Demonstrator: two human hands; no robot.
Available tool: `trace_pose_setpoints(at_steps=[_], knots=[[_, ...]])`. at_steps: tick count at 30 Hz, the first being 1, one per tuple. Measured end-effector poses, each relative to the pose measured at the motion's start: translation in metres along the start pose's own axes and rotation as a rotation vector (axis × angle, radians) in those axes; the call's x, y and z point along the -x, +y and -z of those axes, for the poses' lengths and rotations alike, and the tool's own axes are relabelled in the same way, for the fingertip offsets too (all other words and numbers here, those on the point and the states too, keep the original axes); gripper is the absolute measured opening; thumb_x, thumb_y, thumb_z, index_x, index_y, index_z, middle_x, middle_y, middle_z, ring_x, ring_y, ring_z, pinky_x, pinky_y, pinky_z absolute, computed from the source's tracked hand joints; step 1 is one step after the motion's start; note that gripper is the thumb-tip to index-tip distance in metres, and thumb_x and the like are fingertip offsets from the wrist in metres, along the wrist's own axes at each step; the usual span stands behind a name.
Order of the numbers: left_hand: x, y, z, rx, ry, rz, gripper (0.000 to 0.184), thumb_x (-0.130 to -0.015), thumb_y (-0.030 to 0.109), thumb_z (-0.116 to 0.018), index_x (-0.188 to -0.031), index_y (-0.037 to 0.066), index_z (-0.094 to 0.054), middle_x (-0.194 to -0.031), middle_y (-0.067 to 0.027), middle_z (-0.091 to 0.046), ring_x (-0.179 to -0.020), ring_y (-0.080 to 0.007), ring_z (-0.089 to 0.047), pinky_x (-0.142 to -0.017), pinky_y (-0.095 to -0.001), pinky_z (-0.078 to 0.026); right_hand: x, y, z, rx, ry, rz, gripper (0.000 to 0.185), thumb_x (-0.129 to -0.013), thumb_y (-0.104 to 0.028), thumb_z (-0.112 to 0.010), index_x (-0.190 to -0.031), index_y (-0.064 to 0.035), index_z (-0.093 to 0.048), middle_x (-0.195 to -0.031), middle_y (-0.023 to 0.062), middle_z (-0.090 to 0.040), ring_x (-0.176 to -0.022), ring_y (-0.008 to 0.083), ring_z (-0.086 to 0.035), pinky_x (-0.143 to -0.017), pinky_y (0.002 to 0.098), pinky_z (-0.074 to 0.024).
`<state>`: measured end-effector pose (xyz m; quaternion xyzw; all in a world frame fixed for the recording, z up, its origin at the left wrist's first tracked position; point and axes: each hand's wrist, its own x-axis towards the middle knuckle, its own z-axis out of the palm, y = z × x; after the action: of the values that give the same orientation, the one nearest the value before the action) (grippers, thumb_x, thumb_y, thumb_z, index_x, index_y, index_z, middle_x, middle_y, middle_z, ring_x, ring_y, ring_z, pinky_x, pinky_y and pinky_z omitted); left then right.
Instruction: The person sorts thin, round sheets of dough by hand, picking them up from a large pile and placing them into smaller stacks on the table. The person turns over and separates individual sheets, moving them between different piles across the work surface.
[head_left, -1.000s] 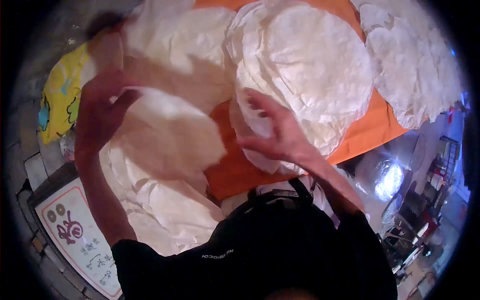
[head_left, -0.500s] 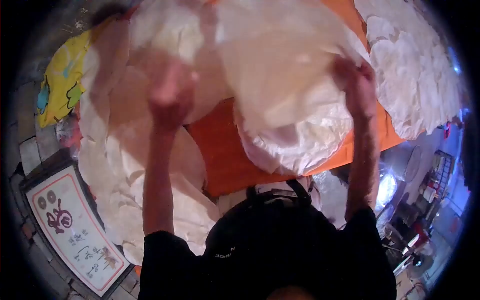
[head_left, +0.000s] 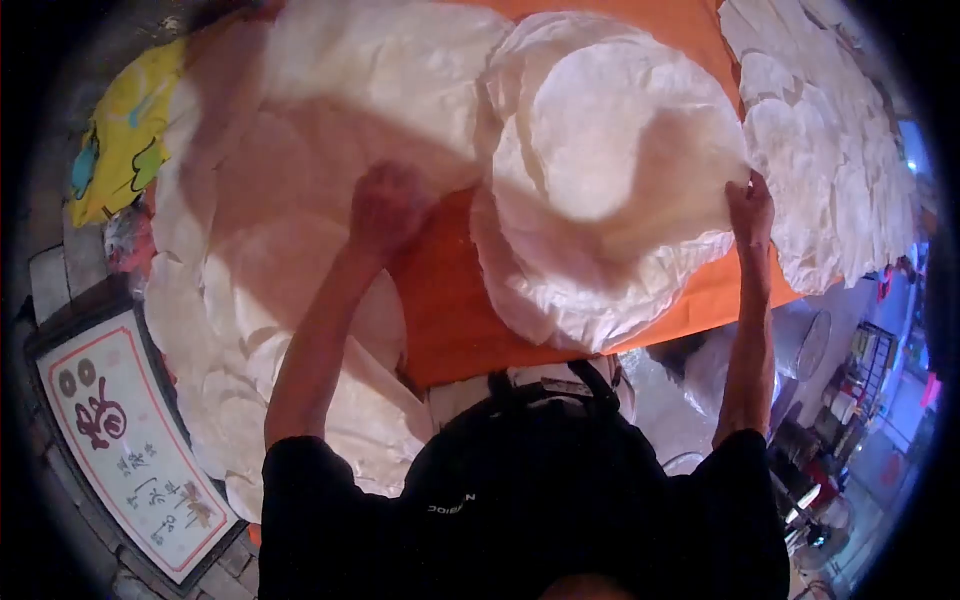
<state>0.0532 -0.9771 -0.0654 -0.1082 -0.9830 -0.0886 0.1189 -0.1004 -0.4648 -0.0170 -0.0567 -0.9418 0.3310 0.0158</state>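
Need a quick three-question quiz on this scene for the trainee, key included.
1. Multiple choice: which hand is at the right edge of the top round sheet on the middle pile?
A) left
B) right
C) neither

2. True or false: the orange surface lies on top of the middle pile.

3. Fill in: the red-bordered sign is at the picture's lower ____.

Key:
1. B, the right hand.
2. False; the orange surface is beneath it.
3. left
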Motion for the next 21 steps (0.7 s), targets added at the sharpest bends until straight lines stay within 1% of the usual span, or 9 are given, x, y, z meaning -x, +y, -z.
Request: trace_pose_setpoints(at_steps=[1,4,5,7,9,15,18,20,21], knots=[[0.0,-0.004,-0.005,-0.013,-0.005,-0.018,0.041,-0.075,0.031,-0.07,-0.103,0.003,-0.059,-0.099,-0.0158,-0.058,-0.097,-0.0367,-0.056,-0.079,-0.0474,-0.048,-0.001,-0.001,0.001,0.206,0.043,0.01,0.049,-0.08,-0.023,-0.07,-0.123,-0.0037,-0.057,-0.09,0.0132,-0.068,-0.078,0.0235,-0.065,-0.071,0.035,-0.0516],[0.001,-0.001,-0.012,-0.038,0.006,-0.001,0.045,-0.076,0.038,-0.07,-0.102,0.002,-0.06,-0.097,-0.0162,-0.058,-0.096,-0.0365,-0.057,-0.079,-0.0468,-0.048,0.023,-0.028,-0.006,0.317,0.28,0.274,0.054,-0.08,-0.028,-0.072,-0.125,-0.005,-0.056,-0.097,0.0178,-0.067,-0.084,0.0306,-0.065,-0.074,0.0403,-0.0522],[-0.008,0.016,-0.004,-0.037,0.033,0.04,0.046,-0.076,0.04,-0.069,-0.1,0.002,-0.06,-0.096,-0.0167,-0.059,-0.095,-0.0366,-0.057,-0.08,-0.0468,-0.048,0.034,-0.044,-0.016,0.196,0.25,0.277,0.055,-0.079,-0.032,-0.074,-0.125,-0.0061,-0.056,-0.1,0.0181,-0.066,-0.086,0.0289,-0.065,-0.073,0.0391,-0.0531],[-0.019,0.036,-0.001,-0.034,0.048,0.135,0.047,-0.077,0.042,-0.069,-0.098,0.001,-0.062,-0.095,-0.0175,-0.06,-0.093,-0.0367,-0.057,-0.08,-0.0462,-0.049,0.059,-0.089,-0.04,-0.27,-0.079,0.156,0.039,-0.082,-0.013,-0.073,-0.118,-0.0062,-0.06,-0.094,0.01,-0.068,-0.076,0.0146,-0.064,-0.068,0.0284,-0.0521],[-0.032,0.043,-0.005,-0.033,0.041,0.245,0.047,-0.078,0.043,-0.069,-0.095,0.0,-0.063,-0.093,-0.0182,-0.06,-0.091,-0.0367,-0.058,-0.079,-0.0453,-0.049,0.08,-0.117,-0.069,-0.411,-0.279,0.178,0.032,-0.081,-0.003,-0.072,-0.112,-0.0034,-0.062,-0.084,0.006,-0.069,-0.075,0.0097,-0.062,-0.067,0.0255,-0.0509],[-0.023,0.023,0.003,-0.078,-0.093,0.021,0.025,-0.086,0.027,-0.06,-0.089,0.003,-0.062,-0.088,-0.0166,-0.063,-0.085,-0.0334,-0.061,-0.07,-0.0421,-0.05,0.106,-0.196,-0.133,-0.775,-0.741,-0.009,0.029,-0.088,-0.014,-0.066,-0.11,0.0041,-0.06,-0.091,0.0096,-0.066,-0.079,0.0145,-0.062,-0.07,0.0283,-0.0524],[-0.02,0.006,0.025,0.015,0.025,0.354,0.015,-0.087,0.018,-0.055,-0.087,0.004,-0.06,-0.085,-0.0177,-0.063,-0.079,-0.0338,-0.062,-0.066,-0.0432,-0.05,0.104,-0.218,-0.163,-1.052,-0.807,-0.256,0.029,-0.091,-0.019,-0.064,-0.11,0.0025,-0.059,-0.085,0.0069,-0.063,-0.076,0.0166,-0.062,-0.07,0.0299,-0.0531],[-0.016,-0.015,0.056,0.081,0.422,0.356,0.007,-0.083,0.014,-0.055,-0.079,0.009,-0.053,-0.075,-0.0105,-0.059,-0.069,-0.0338,-0.058,-0.057,-0.0456,-0.046,0.096,-0.235,-0.161,-1.007,-0.917,-0.285,0.044,-0.092,-0.037,-0.06,-0.113,0.0006,-0.056,-0.087,0.0075,-0.06,-0.076,0.0182,-0.061,-0.072,0.0321,-0.0523],[-0.016,-0.009,0.079,0.096,0.408,0.395,0.008,-0.083,0.014,-0.055,-0.079,0.009,-0.053,-0.077,-0.0108,-0.058,-0.069,-0.0343,-0.058,-0.056,-0.0457,-0.045,0.095,-0.239,-0.162,-0.993,-0.937,-0.302,0.048,-0.092,-0.042,-0.058,-0.114,-0.0004,-0.054,-0.09,0.0087,-0.061,-0.079,0.0188,-0.061,-0.075,0.0329,-0.052]])
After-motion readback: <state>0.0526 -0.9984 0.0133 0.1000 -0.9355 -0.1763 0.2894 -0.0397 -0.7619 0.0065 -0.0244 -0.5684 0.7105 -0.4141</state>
